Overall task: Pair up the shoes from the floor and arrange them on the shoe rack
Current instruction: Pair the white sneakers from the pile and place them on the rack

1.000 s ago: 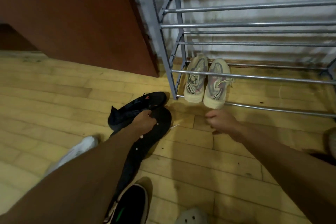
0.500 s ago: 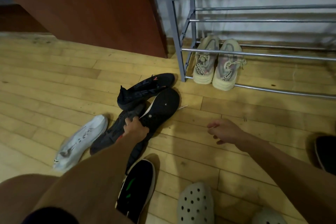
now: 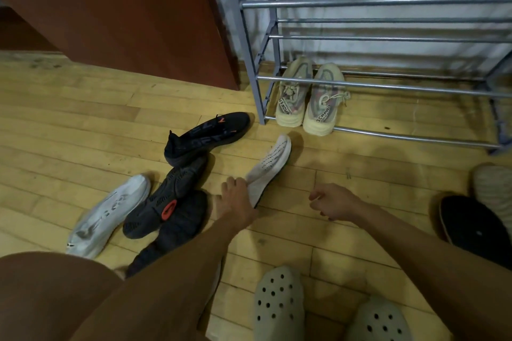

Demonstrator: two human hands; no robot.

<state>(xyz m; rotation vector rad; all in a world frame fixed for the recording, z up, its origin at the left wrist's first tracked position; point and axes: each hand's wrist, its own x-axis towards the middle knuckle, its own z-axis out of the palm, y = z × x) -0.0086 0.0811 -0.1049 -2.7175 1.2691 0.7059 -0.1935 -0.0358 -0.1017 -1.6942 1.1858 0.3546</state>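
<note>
A white shoe (image 3: 270, 167) is held by its heel end in the left hand (image 3: 235, 198), fingers closed on it, toe aimed at the shoe rack (image 3: 382, 86) just beyond; it looks light and soft, best gripped at the heel collar. The right hand (image 3: 336, 201) is kept loosely curled, nothing held.

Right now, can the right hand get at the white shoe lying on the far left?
Probably not directly: the right hand is empty but far across, and the left arm and black shoes lie between it and the white shoe.
</note>
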